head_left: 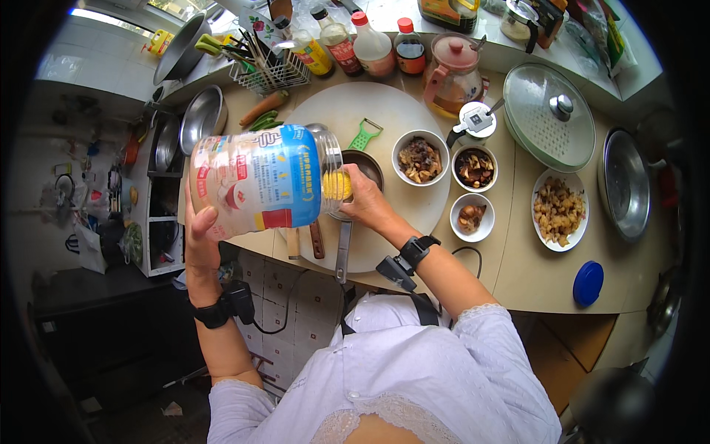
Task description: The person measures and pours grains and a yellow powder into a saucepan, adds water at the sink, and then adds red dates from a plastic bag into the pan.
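A large clear plastic jar (255, 180) with a printed label lies tilted on its side above the counter, its mouth facing right. My left hand (201, 222) supports it at the base end. At the mouth, my right hand (363, 197) grips something, perhaps a yellow cup or scoop (336, 185); whether this is an object or the jar's yellow contents I cannot tell. Below the mouth, a saucepan (366, 166) with a metal handle rests on the round white cutting board (410, 222). Beside the pan lies a green peeler (365, 135). A blue lid (588, 283) is at the right.
Right of the board stand small bowls of soaked food (475, 168), a plate of chopped food (559, 210), a glass-lidded pan (549, 116) and a metal basin (625, 183). Sauce bottles (373, 47) and a glass teapot (454, 72) line the back. Two knife handles (317, 240) reach the board's front edge.
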`<state>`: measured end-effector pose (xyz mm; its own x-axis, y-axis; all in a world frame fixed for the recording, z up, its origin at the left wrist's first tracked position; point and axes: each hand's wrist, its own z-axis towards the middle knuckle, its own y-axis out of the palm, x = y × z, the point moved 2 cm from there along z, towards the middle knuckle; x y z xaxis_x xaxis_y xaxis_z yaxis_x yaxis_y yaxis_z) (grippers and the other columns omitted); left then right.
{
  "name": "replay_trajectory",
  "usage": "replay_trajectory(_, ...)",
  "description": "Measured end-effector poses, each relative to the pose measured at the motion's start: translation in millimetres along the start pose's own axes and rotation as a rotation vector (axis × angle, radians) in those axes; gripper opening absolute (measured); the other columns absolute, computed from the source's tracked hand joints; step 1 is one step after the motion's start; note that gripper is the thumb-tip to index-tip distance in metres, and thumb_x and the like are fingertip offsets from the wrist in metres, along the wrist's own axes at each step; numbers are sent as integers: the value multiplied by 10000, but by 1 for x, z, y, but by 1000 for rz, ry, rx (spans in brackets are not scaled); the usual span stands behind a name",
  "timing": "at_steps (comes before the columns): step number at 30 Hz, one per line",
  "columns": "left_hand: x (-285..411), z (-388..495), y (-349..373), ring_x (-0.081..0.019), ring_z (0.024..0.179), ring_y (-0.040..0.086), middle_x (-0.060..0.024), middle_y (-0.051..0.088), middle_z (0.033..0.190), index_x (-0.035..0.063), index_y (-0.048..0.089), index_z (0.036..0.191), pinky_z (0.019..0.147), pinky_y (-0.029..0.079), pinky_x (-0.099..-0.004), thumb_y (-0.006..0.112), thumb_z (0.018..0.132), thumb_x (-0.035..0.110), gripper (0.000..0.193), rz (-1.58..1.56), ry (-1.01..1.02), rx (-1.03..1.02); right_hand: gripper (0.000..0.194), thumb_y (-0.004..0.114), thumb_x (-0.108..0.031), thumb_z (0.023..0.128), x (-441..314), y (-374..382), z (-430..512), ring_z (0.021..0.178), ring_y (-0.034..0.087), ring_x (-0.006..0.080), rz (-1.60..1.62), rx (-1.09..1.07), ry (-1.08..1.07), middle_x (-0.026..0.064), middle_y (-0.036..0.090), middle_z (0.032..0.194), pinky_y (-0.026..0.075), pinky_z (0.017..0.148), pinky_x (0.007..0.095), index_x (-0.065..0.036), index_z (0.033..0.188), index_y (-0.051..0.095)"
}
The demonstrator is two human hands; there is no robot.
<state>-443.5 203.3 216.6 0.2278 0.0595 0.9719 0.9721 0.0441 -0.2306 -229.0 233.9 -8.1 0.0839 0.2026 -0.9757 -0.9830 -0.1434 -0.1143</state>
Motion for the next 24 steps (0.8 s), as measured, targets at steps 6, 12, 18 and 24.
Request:
replay_trajectory(6, -43, -17, -28, -290, 1298, 512, -105, 516, 1429, 110, 368, 1506, 1084, 435, -448, 669, 790, 460, 852, -376, -71, 157, 594, 798, -118, 745, 1, -2, 1, 1087, 617, 395, -57, -22, 23, 196, 635, 1147, 515, 915, 430, -60, 1236, 470)
replay_trajectory(12, -74, -34, -33, -302, 1333, 478, -91, 479, 1463, 177, 348, 1520, 1053, 452, -507, 680, 768, 519, 890, -618, 21, 277, 599, 798, -112, 713, -6, -7, -3, 1110, 533, 338, -113, 21, -63, 153, 613, 1116, 465, 955, 418, -72, 1238, 514)
replay_trajectory(18, -94, -45, -13, -466, 1459, 281, -93, 278, 1622, 246, 262, 1573, 1155, 270, -685, 661, 793, 635, 958, -654, 213, 242, 617, 827, -174, 730, -12, -7, -6, 1074, 558, 335, -93, -34, -60, 158, 611, 1129, 481, 947, 412, -75, 1254, 516)
replay_trajectory(24, -122, -56, 4, -485, 1477, 202, -159, 191, 1648, 247, 229, 1602, 1171, 201, -688, 738, 648, 761, 1197, -982, 35, -22, 604, 821, -157, 736, -13, -7, -9, 1072, 585, 329, -164, -8, -74, 152, 616, 1140, 491, 937, 407, -67, 1251, 518)
